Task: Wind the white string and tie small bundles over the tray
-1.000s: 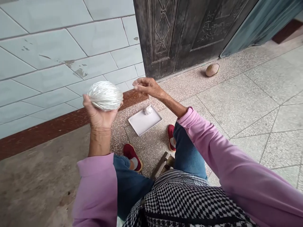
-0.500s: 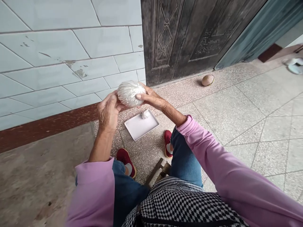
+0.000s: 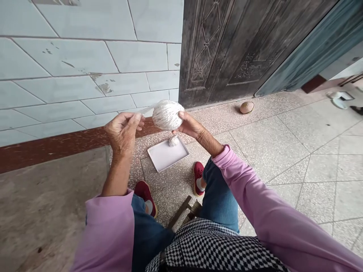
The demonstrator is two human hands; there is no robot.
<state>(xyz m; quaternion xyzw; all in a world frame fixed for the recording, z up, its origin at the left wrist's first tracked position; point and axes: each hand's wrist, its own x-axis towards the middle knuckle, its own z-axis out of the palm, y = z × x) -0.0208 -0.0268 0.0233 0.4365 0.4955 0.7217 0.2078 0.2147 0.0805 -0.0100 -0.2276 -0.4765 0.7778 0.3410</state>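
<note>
A large ball of white, shiny string [image 3: 166, 115] is gripped at its right side by my right hand [image 3: 190, 124], thumb on the front and fingers behind it. To the left, my left hand [image 3: 123, 130] is apart from the ball and pinches a loose strand of the string [image 3: 146, 110], which stretches across to the ball. Below, a white shallow tray [image 3: 164, 156] lies on the floor with a small white ball of string [image 3: 174, 141] in its far right corner.
White wall tiles [image 3: 76, 56] with a red-brown skirting and a dark carved door [image 3: 224, 45] stand ahead. A round pinkish-tan object [image 3: 247, 107] lies by the door. Below me are a wooden stool [image 3: 184, 215] and my red shoes [image 3: 146, 194]. Slippers [image 3: 338, 100] lie far right.
My left hand has moved left off the ball, drawing out a strand of string. The ball has shifted slightly right with my right hand. The view has turned a little.
</note>
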